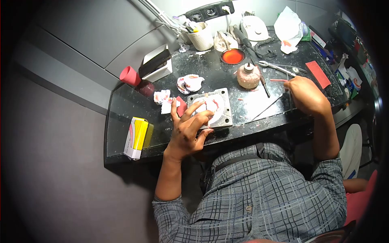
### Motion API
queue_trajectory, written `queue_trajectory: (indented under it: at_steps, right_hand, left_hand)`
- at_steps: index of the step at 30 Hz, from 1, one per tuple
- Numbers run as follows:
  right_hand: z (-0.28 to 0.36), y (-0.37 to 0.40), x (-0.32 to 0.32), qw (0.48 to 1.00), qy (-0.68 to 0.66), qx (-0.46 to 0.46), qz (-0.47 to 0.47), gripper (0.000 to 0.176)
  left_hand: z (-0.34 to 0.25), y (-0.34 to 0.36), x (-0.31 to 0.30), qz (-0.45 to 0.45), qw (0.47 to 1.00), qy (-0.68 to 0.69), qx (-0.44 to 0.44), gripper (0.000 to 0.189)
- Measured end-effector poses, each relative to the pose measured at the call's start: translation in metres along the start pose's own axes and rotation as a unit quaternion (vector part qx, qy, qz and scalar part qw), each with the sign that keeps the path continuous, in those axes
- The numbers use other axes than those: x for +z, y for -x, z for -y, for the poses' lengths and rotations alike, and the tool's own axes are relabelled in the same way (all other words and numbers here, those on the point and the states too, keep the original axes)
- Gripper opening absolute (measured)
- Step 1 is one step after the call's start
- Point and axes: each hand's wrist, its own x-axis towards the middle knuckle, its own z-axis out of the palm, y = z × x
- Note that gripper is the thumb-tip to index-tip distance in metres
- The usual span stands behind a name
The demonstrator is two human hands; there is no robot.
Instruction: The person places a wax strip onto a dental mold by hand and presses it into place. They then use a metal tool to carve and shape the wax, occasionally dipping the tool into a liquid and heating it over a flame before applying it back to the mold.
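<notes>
Head view down over the desk

Metal plate: near left corner hidden under the left hand;
White cast: partly covered by that hand;
Right hand: fingertips mostly hidden; grip on the red strip unclear;
Yellow box: print too small to read;
Second person: mostly cut off at right;
</notes>
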Motion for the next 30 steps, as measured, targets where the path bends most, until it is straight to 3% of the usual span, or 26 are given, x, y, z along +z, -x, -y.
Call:
queue_trajectory:
  at_steps: [1,4,6,7,8,9,10,13,22,24,30]
  right_hand:
    - [0.002,0.0,0.003,0.998,0.033,0.015,-0.046,0.009]
    - [0.027,-0.007,-0.007,0.994,0.078,0.062,-0.04,0.011]
    - [0.046,-0.019,-0.003,0.989,-0.012,-0.057,-0.139,0.025]
    - [0.065,-0.029,-0.011,0.989,-0.085,-0.08,-0.088,0.026]
    - [0.081,-0.04,-0.002,0.966,-0.149,-0.161,-0.137,0.02]
    - [0.095,-0.049,-0.008,0.946,-0.218,-0.216,-0.101,0.017]
    - [0.104,-0.058,-0.011,0.94,-0.226,-0.249,-0.051,0.017]
    - [0.117,-0.081,0.009,0.927,-0.209,-0.308,-0.045,0.017]
    - [0.12,-0.089,0.023,0.913,-0.146,-0.375,-0.06,0.017]
    - [0.119,-0.085,0.026,0.911,-0.16,-0.374,-0.067,0.018]
    - [0.122,-0.071,0.028,0.918,-0.173,-0.345,-0.095,0.019]
  left_hand:
    - [0.0,0.0,0.0,0.001,1.0,0.0,0.0,0.032]
    - [-0.001,-0.002,0.0,-0.007,1.0,-0.01,0.016,0.03]
    - [-0.001,0.0,0.001,-0.006,1.0,-0.013,0.017,0.029]
    - [-0.001,0.0,0.001,-0.005,1.0,-0.014,0.017,0.029]
    - [-0.001,-0.001,0.001,-0.007,1.0,-0.015,0.017,0.028]
    - [-0.002,-0.001,0.001,-0.008,1.0,-0.015,0.018,0.028]
    - [-0.003,-0.001,0.001,-0.008,1.0,-0.015,0.018,0.028]
    - [-0.004,0.0,0.001,-0.005,1.0,-0.028,0.012,0.028]
    - [0.004,0.011,0.015,-0.026,0.999,0.035,-0.006,0.032]
    - [0.005,0.013,0.02,-0.053,0.992,0.113,-0.027,0.036]
    - [0.005,0.018,0.027,-0.055,0.987,0.15,-0.02,0.043]
